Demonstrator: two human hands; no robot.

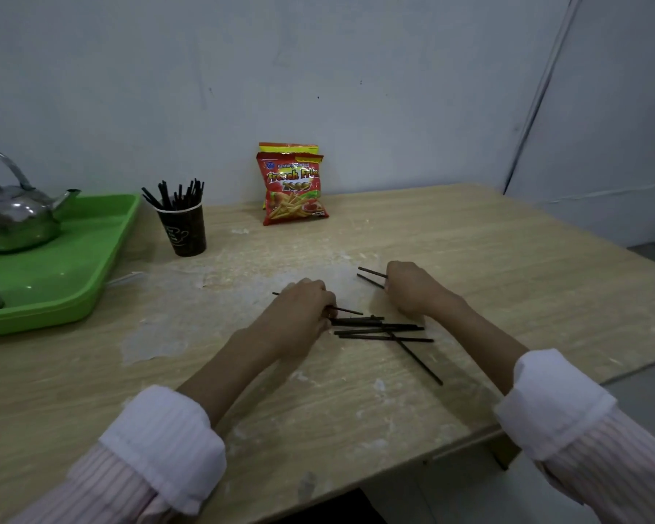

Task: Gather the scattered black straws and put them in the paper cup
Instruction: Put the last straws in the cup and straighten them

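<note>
Several black straws [382, 330] lie loose on the wooden table [507, 259], in a small pile between my hands. My left hand [303, 308] rests palm down at the pile's left end, fingers closed on one straw that pokes out both sides. My right hand [413, 287] sits just beyond the pile, gripping two straws whose ends stick out to the left. The dark paper cup [184, 230] stands far left of my hands, upright, with several black straws standing in it.
A green tray [72, 266] with a metal kettle [12, 217] fills the left side, next to the cup. Two red snack bags [294, 187] lean on the wall at the back. The table's front right corner lies close to my right sleeve.
</note>
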